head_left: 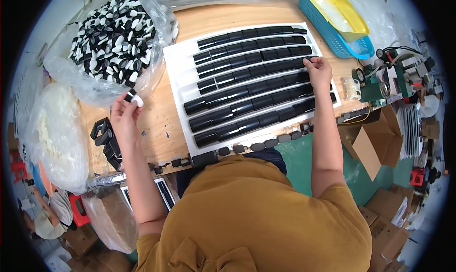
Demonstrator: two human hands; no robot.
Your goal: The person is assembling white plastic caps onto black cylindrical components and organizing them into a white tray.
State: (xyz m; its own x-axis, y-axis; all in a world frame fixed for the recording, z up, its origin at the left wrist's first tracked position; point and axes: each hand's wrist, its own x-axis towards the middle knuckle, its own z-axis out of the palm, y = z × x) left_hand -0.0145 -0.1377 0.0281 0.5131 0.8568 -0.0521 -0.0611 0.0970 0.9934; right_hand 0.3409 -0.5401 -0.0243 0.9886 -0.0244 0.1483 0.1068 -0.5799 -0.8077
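My left hand is raised at the edge of the bag, pinching a small black-and-white oval piece between thumb and fingers. Under it, to the left of the tray, the open clear plastic bag bulges with many loose black and white oval pieces. A white tray in front of me carries several curved rows of glossy black pieces set end to end. My right hand reaches to the right end of a middle row, its fingertips closed on a black piece there.
Black angular parts lie left of the tray, beside a clear bag of pale pieces. A blue basket with a yellow tray stands at the far right. A green machine and an open cardboard box are on the right.
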